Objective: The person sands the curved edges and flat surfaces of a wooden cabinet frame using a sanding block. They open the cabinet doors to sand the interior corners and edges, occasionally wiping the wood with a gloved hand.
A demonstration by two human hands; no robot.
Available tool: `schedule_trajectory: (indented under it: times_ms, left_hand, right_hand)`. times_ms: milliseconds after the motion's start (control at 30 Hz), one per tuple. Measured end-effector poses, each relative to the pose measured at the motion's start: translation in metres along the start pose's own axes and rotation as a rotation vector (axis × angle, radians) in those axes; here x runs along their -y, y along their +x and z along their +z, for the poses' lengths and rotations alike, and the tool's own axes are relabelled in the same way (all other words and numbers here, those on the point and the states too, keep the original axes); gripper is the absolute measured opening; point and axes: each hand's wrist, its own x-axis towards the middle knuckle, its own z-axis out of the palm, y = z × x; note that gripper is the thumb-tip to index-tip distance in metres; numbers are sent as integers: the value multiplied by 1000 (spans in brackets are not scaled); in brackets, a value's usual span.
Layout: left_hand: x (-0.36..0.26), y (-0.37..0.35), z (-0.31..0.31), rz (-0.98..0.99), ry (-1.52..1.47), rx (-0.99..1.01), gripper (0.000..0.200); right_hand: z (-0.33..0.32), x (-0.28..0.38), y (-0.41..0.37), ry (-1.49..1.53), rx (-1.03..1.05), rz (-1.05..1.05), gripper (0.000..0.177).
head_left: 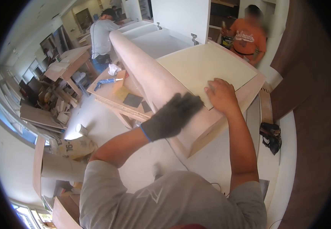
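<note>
My left hand (175, 116), in a dark grey glove with a blue cuff edge, lies flat with fingers stretched on the pale pinkish curved surface (146, 68) of a long cabinet piece. Bare and spread, my right hand (222, 95) rests at the near corner of a flat cream panel (207, 65), with no object seen in it. The panel lies on top of the cabinet, beside an open white compartment (158, 44). A raised white door (180, 19) stands on metal hinges behind it.
Left of the cabinet, a low wooden table (108, 97) bears a blue tool (106, 82), sanding sheets and a crumpled cloth. One person (102, 36) bends at the far end; another (247, 36) in orange stands behind right. Wood scraps (62, 107) and a cord lie on the floor.
</note>
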Motion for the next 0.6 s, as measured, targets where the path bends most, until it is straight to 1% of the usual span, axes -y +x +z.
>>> schedule_trajectory:
  times_ms: [33, 100, 133, 167, 233, 267, 300, 367, 400, 433, 467, 500, 567, 600]
  left_hand:
    - [2, 0, -5, 29, -23, 20, 68]
    - [41, -9, 9, -173, -51, 68, 67]
    - [60, -14, 14, -282, 76, 49, 64]
    - [60, -10, -2, -446, 1, 185, 80]
    - [29, -3, 1, -469, -87, 193, 78]
    - [7, 1, 9, -316, -89, 199, 76]
    - [-24, 1, -8, -139, -70, 140, 77]
    - [2, -11, 15, -42, -27, 12, 78]
    - [24, -7, 8, -254, -124, 137, 79]
    - [40, -2, -7, -460, -87, 212, 78]
    - [42, -4, -1, -504, -59, 211, 78]
    - [45, -4, 4, -548, -29, 204, 79]
    - [2, -3, 11, -234, -48, 101, 78]
    - [-26, 1, -13, -83, -41, 110, 81]
  right_hand:
    - [6, -4, 2, -26, -3, -14, 44]
    - [12, -5, -3, -42, 32, -19, 46]
    - [7, -2, -2, -35, 42, -8, 47]
    - [5, 1, -2, -27, 53, 8, 47]
    - [3, 3, -1, -44, 80, 19, 48]
    - [2, 4, 1, -51, 89, 32, 48]
    - [4, 3, 3, -57, 59, 16, 48]
    - [11, -1, -1, -74, 21, -10, 48]
    - [9, 0, -5, -59, 67, 0, 47]
    - [2, 4, -2, -43, 98, 9, 47]
    - [-3, 6, 0, -26, 127, 20, 46]
    - [1, 5, -3, -44, 93, 11, 46]
    - [10, 1, -1, -77, -1, 1, 44]
    - [11, 0, 0, -80, -12, -10, 44]
